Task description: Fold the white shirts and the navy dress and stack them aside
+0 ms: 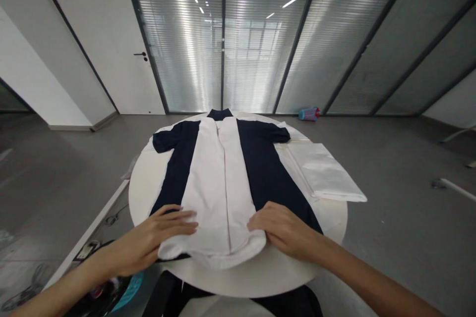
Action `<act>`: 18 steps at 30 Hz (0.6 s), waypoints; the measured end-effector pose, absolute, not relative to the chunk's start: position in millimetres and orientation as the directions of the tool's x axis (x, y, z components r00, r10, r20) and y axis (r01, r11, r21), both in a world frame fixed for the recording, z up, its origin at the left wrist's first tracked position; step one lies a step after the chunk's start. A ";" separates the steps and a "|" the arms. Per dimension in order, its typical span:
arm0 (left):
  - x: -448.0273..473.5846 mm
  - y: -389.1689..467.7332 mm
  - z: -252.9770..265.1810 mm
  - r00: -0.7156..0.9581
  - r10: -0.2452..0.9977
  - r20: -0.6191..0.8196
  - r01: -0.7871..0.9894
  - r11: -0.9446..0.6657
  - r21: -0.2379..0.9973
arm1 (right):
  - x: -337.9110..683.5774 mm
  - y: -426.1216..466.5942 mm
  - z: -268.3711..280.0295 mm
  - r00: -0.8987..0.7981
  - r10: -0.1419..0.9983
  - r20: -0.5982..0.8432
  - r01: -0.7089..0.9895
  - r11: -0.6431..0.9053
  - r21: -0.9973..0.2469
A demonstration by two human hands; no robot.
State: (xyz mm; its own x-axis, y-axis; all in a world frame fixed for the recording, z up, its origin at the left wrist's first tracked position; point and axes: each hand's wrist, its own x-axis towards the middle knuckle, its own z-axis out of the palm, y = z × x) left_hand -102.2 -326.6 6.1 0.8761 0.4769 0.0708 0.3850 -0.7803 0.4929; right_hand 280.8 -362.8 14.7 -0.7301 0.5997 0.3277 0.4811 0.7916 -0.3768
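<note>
A short-sleeved shirt [206,173], white down the front with navy sides, sleeves and collar, lies spread on a round white table [143,183]. Its collar points away from me and its curved hem is close to the near edge. My left hand [158,237] rests flat on the lower left of the white panel, fingers stretched out. On the lower right, my right hand [282,228] has its fingers curled and pinches the shirt where white meets navy, near the hem.
Folded white cloth [327,171] lies on the table's right, its corner overhanging the edge. A blue and red basket [308,114] lies on the floor by the glass partition [253,59]. At lower left are a teal basket [128,291], cables and a floor strip [91,230].
</note>
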 end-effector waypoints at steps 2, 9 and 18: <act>-95.4 -300.7 12.9 0.713 0.698 0.064 0.477 -0.550 0.685 | 276.5 -337.7 30.1 -0.628 0.730 0.269 0.530 0.655 -0.539; -55.8 -190.4 2.4 0.484 0.772 -0.412 0.231 0.341 0.911 | 253.5 -240.8 10.0 -0.064 0.998 -0.022 0.476 0.011 -0.879; -67.7 -213.9 -17.5 0.548 0.793 -0.266 0.083 0.266 0.961 | 261.3 -254.3 -18.4 -0.036 0.994 -0.104 0.269 -0.091 -0.959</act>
State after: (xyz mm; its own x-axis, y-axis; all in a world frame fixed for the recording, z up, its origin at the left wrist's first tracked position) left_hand -67.7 -213.9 -17.5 0.5476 0.7932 -0.2664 0.0826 0.2656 0.9605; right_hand 261.3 -254.3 -18.4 -0.0357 0.9939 -0.1045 0.2689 -0.0911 -0.9588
